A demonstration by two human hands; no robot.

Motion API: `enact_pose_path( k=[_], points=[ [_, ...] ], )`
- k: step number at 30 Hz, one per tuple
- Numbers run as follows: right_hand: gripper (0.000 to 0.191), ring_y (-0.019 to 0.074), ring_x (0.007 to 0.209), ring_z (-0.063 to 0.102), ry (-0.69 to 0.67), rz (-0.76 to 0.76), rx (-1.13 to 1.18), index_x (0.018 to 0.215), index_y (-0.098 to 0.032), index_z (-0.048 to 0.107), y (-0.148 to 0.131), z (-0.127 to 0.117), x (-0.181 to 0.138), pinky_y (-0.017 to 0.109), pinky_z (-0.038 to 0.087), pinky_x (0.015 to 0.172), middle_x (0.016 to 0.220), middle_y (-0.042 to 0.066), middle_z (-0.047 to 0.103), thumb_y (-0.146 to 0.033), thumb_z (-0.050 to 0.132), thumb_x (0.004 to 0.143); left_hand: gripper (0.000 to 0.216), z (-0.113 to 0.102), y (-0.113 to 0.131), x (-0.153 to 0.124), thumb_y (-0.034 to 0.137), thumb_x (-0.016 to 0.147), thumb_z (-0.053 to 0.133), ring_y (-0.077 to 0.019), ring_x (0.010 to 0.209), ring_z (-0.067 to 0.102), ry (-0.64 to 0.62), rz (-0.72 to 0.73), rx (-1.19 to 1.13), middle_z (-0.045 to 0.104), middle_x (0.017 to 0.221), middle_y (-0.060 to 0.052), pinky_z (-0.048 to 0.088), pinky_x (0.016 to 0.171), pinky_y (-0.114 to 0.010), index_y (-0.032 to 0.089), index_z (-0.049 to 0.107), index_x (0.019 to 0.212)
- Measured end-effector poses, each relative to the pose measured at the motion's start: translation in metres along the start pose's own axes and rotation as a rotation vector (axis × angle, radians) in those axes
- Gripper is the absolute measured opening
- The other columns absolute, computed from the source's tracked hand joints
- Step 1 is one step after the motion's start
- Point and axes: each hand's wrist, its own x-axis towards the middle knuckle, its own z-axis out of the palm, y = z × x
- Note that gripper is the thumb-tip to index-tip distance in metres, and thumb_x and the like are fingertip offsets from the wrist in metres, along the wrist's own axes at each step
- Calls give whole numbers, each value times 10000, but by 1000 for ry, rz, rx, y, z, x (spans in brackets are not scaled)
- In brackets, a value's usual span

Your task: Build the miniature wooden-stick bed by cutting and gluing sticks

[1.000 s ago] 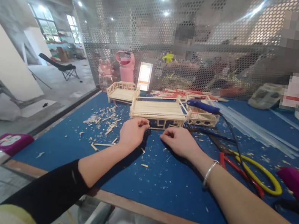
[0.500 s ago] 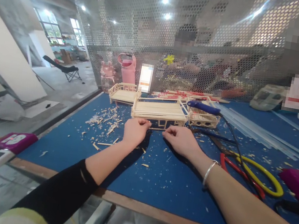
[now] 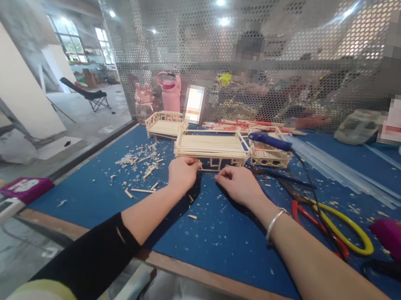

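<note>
In front of me on the blue tabletop stands a miniature bed-like model of pale wooden sticks [image 3: 213, 145], with a slatted top and small openwork pieces along its front. My left hand [image 3: 183, 174] is closed in a pinch at its front left lower edge. My right hand [image 3: 238, 184] is closed, thumb and fingers together, just in front of the model's right half. What either hand holds, if anything, is too small to make out. A smaller stick model [image 3: 166, 126] stands behind to the left, and another stick model [image 3: 270, 154] to the right.
A blue-handled tool [image 3: 270, 141] leans across the right model, its cord trailing. Pliers with red and yellow handles [image 3: 342, 224], clear glue sticks [image 3: 344, 170] and a purple glue gun [image 3: 396, 241] lie right. Wood scraps [image 3: 148, 168] litter the left. A perforated metal screen [image 3: 190, 29] rises behind.
The view has shifted slightly. My right hand sits a little further left and closer to the model; my left hand keeps its pinch at the front edge.
</note>
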Motion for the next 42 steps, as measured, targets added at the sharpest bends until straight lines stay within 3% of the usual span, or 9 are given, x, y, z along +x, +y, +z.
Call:
enact_pose_path(
  k=[12, 42],
  points=[
    [217, 134, 630, 564, -33, -20, -48, 753, -179, 692, 1, 1, 1, 223, 374, 579, 716, 27, 676, -309, 520, 774, 157, 2, -2, 1, 252, 733, 608, -188, 787, 637, -2, 76, 75, 724, 815, -59, 439, 731, -265, 175, 726, 802],
    [218, 136, 640, 555, -57, -27, -86, 790, -196, 704, 1, 1, 1, 228, 360, 576, 716, 23, 669, -311, 519, 775, 189, 5, 3, 0, 254, 755, 586, -214, 842, 643, -16, 79, 215, 720, 874, -81, 447, 760, -278, 188, 725, 866]
  ],
)
